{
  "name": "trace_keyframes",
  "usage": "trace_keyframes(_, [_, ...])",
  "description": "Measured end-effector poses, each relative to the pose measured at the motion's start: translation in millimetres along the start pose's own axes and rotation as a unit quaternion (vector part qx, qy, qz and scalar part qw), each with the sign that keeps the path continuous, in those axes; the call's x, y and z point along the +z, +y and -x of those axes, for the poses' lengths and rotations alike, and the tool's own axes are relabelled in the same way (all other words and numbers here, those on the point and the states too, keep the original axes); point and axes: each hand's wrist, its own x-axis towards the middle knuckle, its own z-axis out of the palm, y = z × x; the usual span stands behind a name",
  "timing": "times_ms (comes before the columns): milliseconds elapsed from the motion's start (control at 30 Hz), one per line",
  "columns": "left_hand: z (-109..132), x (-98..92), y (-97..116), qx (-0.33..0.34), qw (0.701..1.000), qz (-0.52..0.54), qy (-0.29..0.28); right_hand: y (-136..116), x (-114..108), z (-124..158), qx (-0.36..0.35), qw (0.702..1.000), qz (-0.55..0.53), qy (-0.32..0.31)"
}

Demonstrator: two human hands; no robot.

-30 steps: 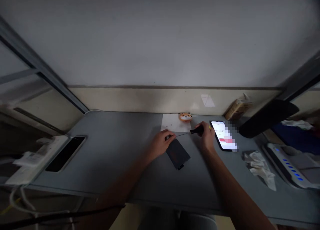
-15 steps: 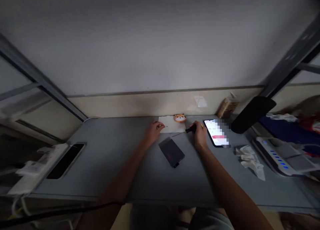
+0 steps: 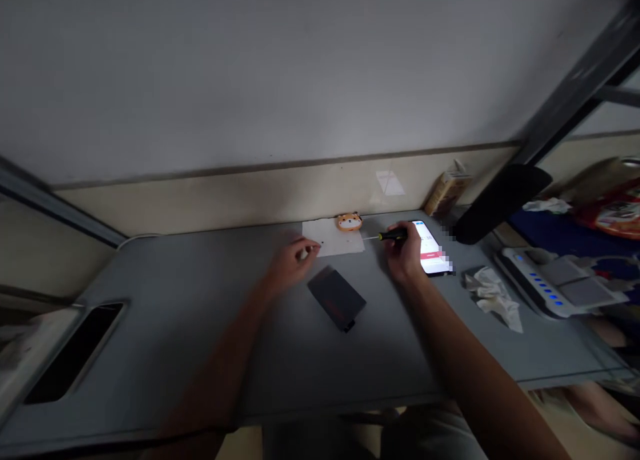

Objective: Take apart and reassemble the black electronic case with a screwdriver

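Observation:
My left hand (image 3: 291,263) is at the left edge of a white sheet of paper (image 3: 327,248), thumb and forefinger pinched together. Whatever may be between those fingertips is too small to make out. A tiny dark speck (image 3: 323,243) lies on the paper beside them. In my right hand (image 3: 406,255) is a screwdriver (image 3: 393,235) with a black and yellow handle. Its thin shaft points left, towards the paper's right side. Between my forearms lies a flat dark rectangular case (image 3: 337,299), set at an angle, with a small piece at its near end.
An orange animal-face object (image 3: 349,221) sits at the paper's back edge. Right of my right hand are a lit phone (image 3: 431,250), a carton (image 3: 447,190), a black cylinder (image 3: 503,203), crumpled tissue (image 3: 494,297) and a grey-white device with blue lights (image 3: 543,287). A dark phone (image 3: 75,353) lies left.
The view has turned and tilted. My right hand has shifted right, now partly over the lit phone's edge, and the screwdriver's shaft lies more level. My left hand still pinches by the paper.

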Motion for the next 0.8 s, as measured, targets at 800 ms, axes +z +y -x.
trace_keyframes(800, [17.8, 21.0, 36.6, 0.067, 0.986, -0.075, -0.130, -1.2, 2.1, 43.1, -0.347, 0.855, 0.386, -0.020])
